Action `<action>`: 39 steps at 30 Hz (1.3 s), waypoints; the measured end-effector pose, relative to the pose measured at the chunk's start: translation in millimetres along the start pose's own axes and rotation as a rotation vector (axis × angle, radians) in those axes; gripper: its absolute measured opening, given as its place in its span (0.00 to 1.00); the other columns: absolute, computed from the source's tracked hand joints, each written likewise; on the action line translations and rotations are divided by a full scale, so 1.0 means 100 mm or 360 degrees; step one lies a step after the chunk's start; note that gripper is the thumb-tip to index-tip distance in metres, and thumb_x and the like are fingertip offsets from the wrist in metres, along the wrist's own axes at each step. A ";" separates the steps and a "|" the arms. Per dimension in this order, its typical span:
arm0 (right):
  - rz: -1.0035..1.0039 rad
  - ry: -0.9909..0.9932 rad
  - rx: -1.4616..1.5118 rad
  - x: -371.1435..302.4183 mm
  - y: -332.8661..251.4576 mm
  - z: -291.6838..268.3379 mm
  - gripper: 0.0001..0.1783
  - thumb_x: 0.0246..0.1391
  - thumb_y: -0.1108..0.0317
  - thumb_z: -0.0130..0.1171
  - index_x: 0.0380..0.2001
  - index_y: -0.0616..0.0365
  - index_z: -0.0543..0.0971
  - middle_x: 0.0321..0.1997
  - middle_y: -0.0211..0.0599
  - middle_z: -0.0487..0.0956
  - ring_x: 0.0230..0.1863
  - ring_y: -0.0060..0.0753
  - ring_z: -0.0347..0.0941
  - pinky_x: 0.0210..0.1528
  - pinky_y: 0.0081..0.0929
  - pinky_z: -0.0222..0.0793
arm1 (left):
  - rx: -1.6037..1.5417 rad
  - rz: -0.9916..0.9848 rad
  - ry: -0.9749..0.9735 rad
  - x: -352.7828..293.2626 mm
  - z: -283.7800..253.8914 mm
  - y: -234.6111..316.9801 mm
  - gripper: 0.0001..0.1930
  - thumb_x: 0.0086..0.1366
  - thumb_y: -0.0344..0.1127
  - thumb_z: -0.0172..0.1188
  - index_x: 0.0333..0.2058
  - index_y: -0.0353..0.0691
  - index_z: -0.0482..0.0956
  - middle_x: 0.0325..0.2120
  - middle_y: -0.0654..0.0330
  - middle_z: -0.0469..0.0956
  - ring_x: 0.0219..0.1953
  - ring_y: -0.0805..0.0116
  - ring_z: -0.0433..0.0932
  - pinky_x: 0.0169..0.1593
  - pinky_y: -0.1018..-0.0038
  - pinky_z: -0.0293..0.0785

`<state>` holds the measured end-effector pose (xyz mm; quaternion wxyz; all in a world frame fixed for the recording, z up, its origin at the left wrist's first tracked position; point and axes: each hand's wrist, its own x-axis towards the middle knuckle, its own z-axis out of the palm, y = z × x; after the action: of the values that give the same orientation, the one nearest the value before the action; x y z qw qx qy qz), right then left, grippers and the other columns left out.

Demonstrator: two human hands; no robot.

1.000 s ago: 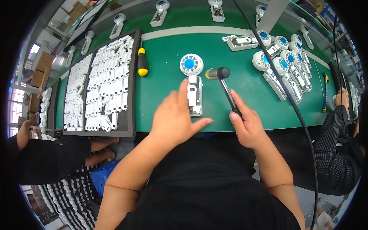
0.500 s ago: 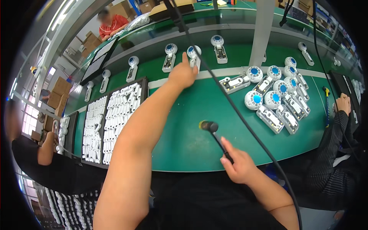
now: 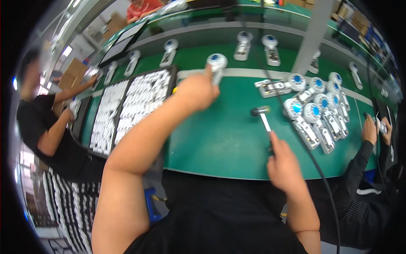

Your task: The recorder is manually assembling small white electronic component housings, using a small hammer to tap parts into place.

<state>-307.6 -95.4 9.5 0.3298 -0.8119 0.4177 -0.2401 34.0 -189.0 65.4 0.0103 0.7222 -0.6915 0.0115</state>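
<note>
My left hand (image 3: 196, 91) reaches forward to the back of the green table, closed on a white device (image 3: 217, 62) with a round, blue-centred head and a long narrow body. My fingers cover much of its body. In my right hand (image 3: 285, 165) is a small two-faced mallet (image 3: 260, 111), its handle gripped and its dark head raised over the table. To the right of the mallet lies a cluster of similar devices (image 3: 313, 111), their blue-centred heads up and their inner parts showing.
More such devices (image 3: 270, 51) lie in a spaced row on the green strip (image 3: 196, 59) behind. Left is a dark tray (image 3: 171, 82) of small white parts. A black cable (image 3: 311, 154) hangs across the right. Co-workers sit left (image 3: 55, 135) and right (image 3: 370, 131).
My left hand has shifted from one device in the back row to its left neighbour, now drawn nearer me. The mallet has swung right, nearer the cluster. The whole view has turned.
</note>
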 end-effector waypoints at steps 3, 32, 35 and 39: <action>0.0084 0.0009 -0.0752 0.02 0.16 -0.12 0.40 0.54 0.81 0.58 0.72 0.64 0.66 0.56 0.55 0.76 0.57 0.61 0.73 0.61 0.53 0.70 | -0.0348 0.0003 -0.0268 -1.06 -0.16 0.43 0.42 0.68 0.45 0.61 0.71 0.23 0.58 0.38 0.38 0.84 0.43 0.41 0.84 0.46 0.49 0.82; -0.0081 -0.0440 0.1605 0.26 -0.79 0.92 0.24 0.60 0.66 0.72 0.56 0.62 0.79 0.63 0.47 0.80 0.60 0.36 0.79 0.65 0.35 0.74 | -0.0970 0.0476 0.0896 -2.40 0.02 -0.47 0.13 0.56 0.31 0.77 0.39 0.37 0.85 0.34 0.55 0.82 0.38 0.53 0.82 0.42 0.61 0.78; 0.0054 -0.0585 0.1935 0.34 -0.81 0.99 0.25 0.61 0.64 0.72 0.58 0.62 0.78 0.63 0.47 0.79 0.60 0.35 0.78 0.65 0.35 0.73 | -0.1160 0.0768 0.0997 -2.16 0.16 -0.13 0.14 0.57 0.32 0.77 0.41 0.36 0.86 0.34 0.54 0.83 0.36 0.52 0.82 0.41 0.60 0.77; -0.0018 -0.0606 0.2181 0.27 -0.63 0.97 0.24 0.62 0.72 0.69 0.59 0.65 0.76 0.64 0.44 0.78 0.64 0.37 0.77 0.69 0.39 0.73 | -0.1261 0.1001 0.1016 -1.98 0.31 0.06 0.19 0.56 0.35 0.78 0.45 0.36 0.86 0.38 0.54 0.84 0.39 0.50 0.82 0.44 0.59 0.77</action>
<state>-196.0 -58.6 -5.7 0.8321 -0.4517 0.1036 -0.3046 19.2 7.6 27.8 0.4823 0.3848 -0.7864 -0.0284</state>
